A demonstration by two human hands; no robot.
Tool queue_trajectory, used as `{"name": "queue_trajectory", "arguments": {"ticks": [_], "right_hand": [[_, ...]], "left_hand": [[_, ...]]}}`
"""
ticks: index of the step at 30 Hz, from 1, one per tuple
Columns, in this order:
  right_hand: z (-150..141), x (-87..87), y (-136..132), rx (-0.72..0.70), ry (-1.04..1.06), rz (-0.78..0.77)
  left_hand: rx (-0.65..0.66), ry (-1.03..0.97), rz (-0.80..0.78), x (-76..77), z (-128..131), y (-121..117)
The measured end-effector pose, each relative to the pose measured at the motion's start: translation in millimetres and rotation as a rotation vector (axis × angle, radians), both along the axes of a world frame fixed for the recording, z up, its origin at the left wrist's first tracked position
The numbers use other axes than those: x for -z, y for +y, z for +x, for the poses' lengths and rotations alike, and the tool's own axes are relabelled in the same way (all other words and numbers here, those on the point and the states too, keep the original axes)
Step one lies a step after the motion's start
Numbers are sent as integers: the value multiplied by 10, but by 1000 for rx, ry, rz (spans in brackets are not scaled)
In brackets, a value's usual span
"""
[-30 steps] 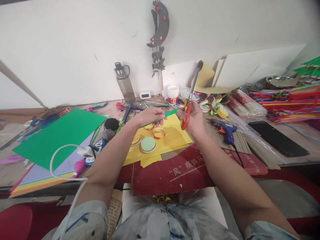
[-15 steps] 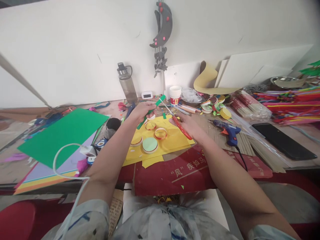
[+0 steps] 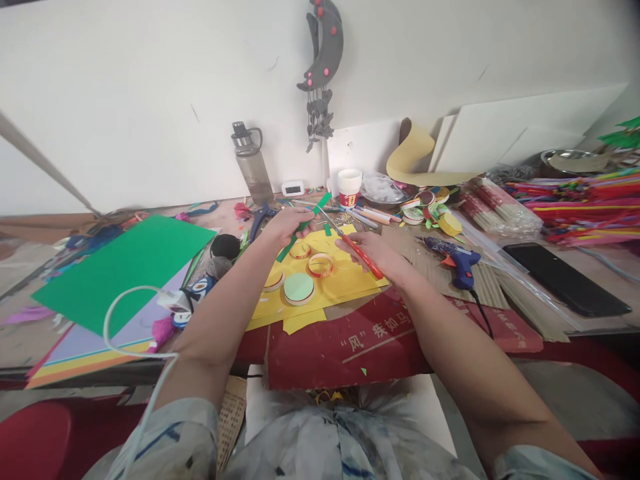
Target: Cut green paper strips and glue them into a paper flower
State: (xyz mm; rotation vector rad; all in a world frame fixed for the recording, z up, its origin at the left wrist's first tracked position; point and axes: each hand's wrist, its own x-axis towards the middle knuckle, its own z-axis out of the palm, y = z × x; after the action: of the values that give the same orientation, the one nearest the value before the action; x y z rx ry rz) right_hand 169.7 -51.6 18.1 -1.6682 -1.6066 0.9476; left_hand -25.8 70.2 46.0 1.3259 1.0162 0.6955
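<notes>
1. Green cardstock sheet (image 3: 125, 267), laid flat over a purple sheet (image 3: 83, 343) at the left of the table (image 3: 225, 219), apparently stacked so as to stay flat and within reach.
2. Water bottle (image 3: 253, 173) stood close to the white wall (image 3: 150, 100), likely for safety from elbows.
3. Left hand (image 3: 291, 225) closed narrowly around a green paper strip (image 3: 323, 201), with an end out on either side; presumably gripped so as to leave the far end free.
4. Mint-green disc (image 3: 299, 288) and red-and-yellow ring (image 3: 321, 274) resting just beside each other on yellow paper (image 3: 363, 285), probably kept there for a clear view.
5. Paper cup (image 3: 349, 190) upright near the wall, beyond both hands.
6. Right hand (image 3: 379, 253) wrapped around red-handled scissors (image 3: 367, 259), blades angled toward the strip, seemingly for a crosswise meeting; whether touching, cannot tell.
7. Blue hot glue gun (image 3: 459, 264) lying on corrugated cardboard (image 3: 487, 283), perhaps as protection against drips.
8. Black phone (image 3: 565, 279) flat at the far right, well apart from both hands.
</notes>
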Motion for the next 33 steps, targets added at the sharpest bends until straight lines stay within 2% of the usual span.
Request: {"name": "queue_trajectory", "arguments": {"ticks": [7,18,33], "right_hand": [[-86,-38,-35,25,66,-101],[-132,-55,-33,61,132,-155],[-131,-68,-41,49,121,-214]], "left_hand": [[42,77,-44,22,17,-15],[77,79,-73,77,-16,51],[77,139,-101,0,-28,-3]]}}
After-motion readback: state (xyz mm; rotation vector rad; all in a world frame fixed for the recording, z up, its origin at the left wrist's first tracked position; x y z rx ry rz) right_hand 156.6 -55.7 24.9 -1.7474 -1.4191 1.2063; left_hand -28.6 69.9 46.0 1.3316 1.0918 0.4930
